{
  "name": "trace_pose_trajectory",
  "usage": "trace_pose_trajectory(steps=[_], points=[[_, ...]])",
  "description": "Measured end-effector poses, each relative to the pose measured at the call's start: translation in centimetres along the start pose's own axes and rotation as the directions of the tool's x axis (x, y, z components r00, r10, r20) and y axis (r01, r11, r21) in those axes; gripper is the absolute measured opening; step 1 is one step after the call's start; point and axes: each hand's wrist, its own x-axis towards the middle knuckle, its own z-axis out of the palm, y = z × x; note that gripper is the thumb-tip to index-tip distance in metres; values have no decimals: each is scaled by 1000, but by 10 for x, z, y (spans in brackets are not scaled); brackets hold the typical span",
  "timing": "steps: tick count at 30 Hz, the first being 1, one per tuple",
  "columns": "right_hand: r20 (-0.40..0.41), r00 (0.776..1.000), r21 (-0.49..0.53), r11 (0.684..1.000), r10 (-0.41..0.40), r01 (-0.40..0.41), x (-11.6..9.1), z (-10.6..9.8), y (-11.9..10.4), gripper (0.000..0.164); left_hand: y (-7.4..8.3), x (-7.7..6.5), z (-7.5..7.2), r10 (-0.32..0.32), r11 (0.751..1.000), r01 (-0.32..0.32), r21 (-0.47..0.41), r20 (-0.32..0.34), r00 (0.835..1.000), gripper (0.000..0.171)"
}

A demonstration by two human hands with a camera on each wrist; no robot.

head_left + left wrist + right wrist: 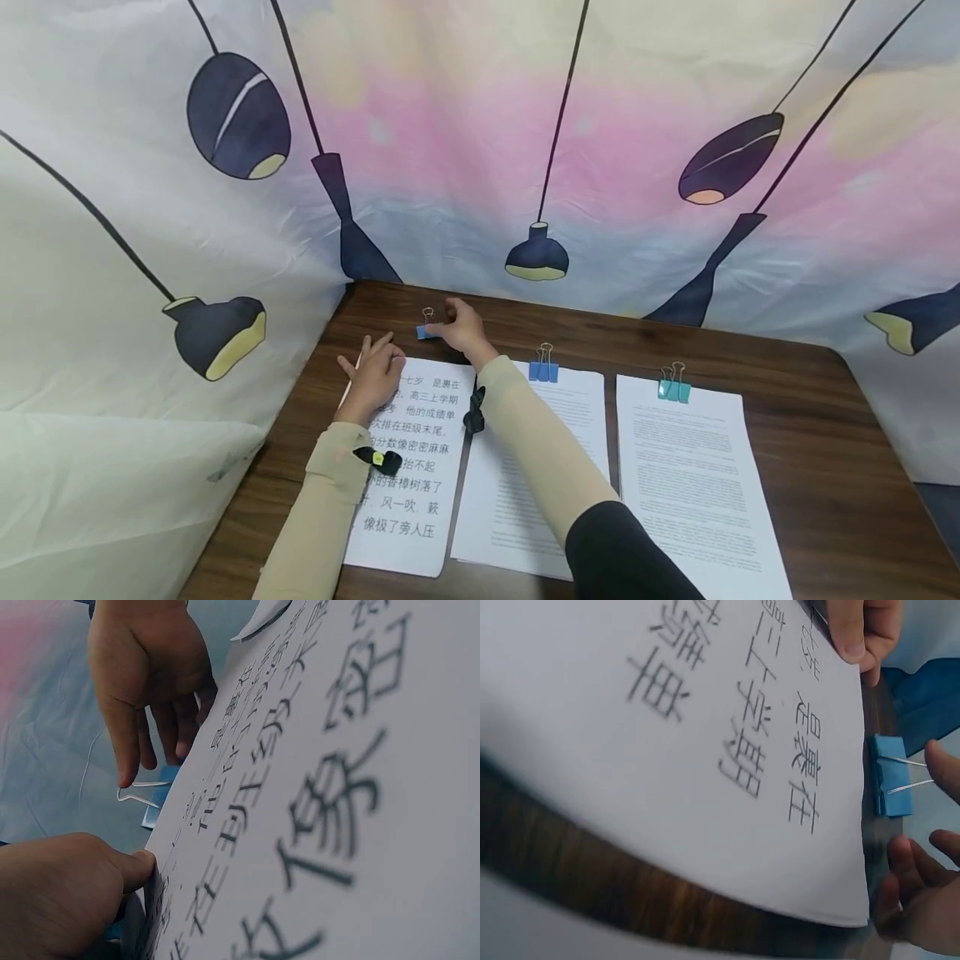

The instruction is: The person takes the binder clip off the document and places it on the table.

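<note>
My left hand [373, 382] holds the top left corner of a stack of printed pages [408, 508] in large print. Its thumb lies over the top edge in the right wrist view. Just beyond that edge, on the table, stands a blue binder clip [424, 332] with wire handles. My right hand [463, 332] reaches over the clip, fingers loosely bent and apart. In the right wrist view the right thumb [943, 771] is right at the ends of the clip's handles, while the other fingers hang beside the clip's body.
To the right lie two more stacks, one with a blue binder clip [543, 372] on its top edge, the other with a teal binder clip [674, 391]. My right forearm crosses the middle stack [510, 508]. A lamp-patterned cloth [450, 167] hangs behind the wooden table [810, 433].
</note>
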Motion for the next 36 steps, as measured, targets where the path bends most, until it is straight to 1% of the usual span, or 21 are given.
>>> trace_pose_trajectory(steps=[3,6,9,12,14,16,18,19,20,22,25,27,28,29,31,32,33,34,35,36], points=[[17,1000,-37,999,-24,25,-6,-6,-2,66,-1,1,1,-2,1000,2,1,2,1000,19],[74,994,-74,993,-84,90,-14,-21,-6,61,-1,2,2,-3,1000,3,2,5,1000,18],[127,977,-126,974,-173,189,-28,-50,-10,56,2,4,1,1,1000,-1,11,21,1000,19],[122,969,-191,953,-217,237,-46,-84,-5,51,6,5,-1,2,999,-4,45,47,999,19],[86,973,-275,934,-212,228,-59,-107,4,50,8,5,-3,-3,998,-1,70,57,998,18],[46,982,-358,915,-184,188,-71,-126,17,51,10,4,-6,-4,996,-2,94,61,998,17],[31,988,-418,896,-153,152,-79,-140,31,53,10,4,-9,-6,995,0,102,62,998,16],[32,990,-432,892,-135,135,-82,-146,38,54,10,4,-9,-7,994,0,106,61,998,16],[38,992,-432,893,-120,125,-85,-151,44,54,10,5,-10,-6,994,0,106,63,998,17],[54,994,-410,905,-95,109,-88,-158,56,47,10,5,-11,-7,994,0,105,70,998,19],[56,996,-380,921,-74,90,-90,-163,71,31,14,5,-8,0,992,-7,129,51,999,20],[55,996,-370,925,-69,85,-90,-165,77,22,23,2,-5,35,987,-34,155,-3,999,20],[58,996,-362,928,-68,85,-89,-165,80,20,30,1,-4,62,985,-54,163,-45,997,19],[63,995,-353,931,-72,90,-89,-166,82,19,38,-1,-1,100,983,-83,165,-95,990,18],[77,994,-324,941,-78,99,-87,-165,85,18,58,-3,4,192,974,-164,155,-185,964,18],[82,993,-305,947,-82,103,-86,-165,85,18,69,-5,8,238,967,-210,146,-211,948,17],[84,993,-281,954,-82,103,-86,-165,86,19,79,-6,13,279,958,-255,133,-220,935,18],[85,993,-259,960,-84,103,-85,-165,87,21,90,-6,18,313,948,-293,123,-209,926,20],[82,993,-236,967,-83,100,-85,-166,87,23,100,-7,25,342,938,-326,116,-183,922,22],[81,993,-217,971,-83,98,-85,-167,87,24,110,-7,32,361,931,-348,111,-137,923,26]])
